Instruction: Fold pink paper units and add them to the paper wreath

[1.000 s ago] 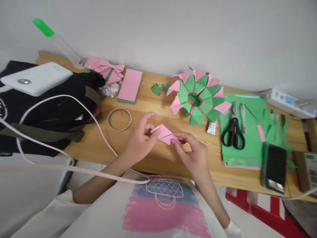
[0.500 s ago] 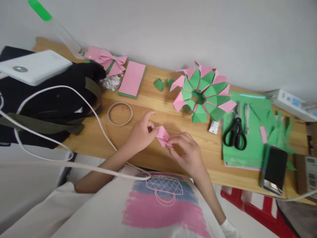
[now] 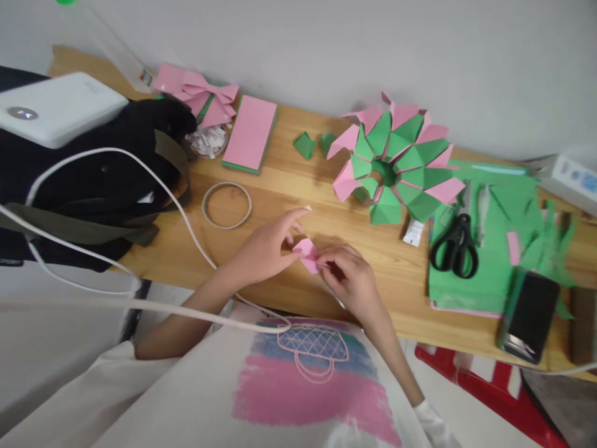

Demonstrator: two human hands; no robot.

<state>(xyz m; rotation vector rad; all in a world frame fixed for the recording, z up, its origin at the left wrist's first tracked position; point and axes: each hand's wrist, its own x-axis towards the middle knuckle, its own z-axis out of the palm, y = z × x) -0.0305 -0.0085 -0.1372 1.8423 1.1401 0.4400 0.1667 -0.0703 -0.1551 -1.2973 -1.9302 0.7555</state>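
Note:
A small folded piece of pink paper (image 3: 306, 255) is between my two hands, above the wooden table's front part. My right hand (image 3: 352, 277) pinches its right end between thumb and fingers. My left hand (image 3: 263, 252) has its index finger stretched out, with a tiny white scrap (image 3: 308, 208) at the tip. Its thumb tip touches the left edge of the paper, while the other fingers are apart from the thumb and partly hidden. Beneath my right hand shows a thin white edge (image 3: 336, 298) that I cannot make out.
Behind stand a pink-and-green folded-paper ring (image 3: 398, 165) and a pink paper stack (image 3: 250, 134). A tape roll (image 3: 227, 205) lies left. Black-handled scissors (image 3: 454, 249) rest on green sheets (image 3: 494, 249), near a phone (image 3: 529, 315). A white cable (image 3: 186, 314) crosses my left forearm.
My left thumb and fingers have parted, and the index finger now reaches further out with a white scrap at its tip. My right hand has shifted slightly left. The view has moved a little.

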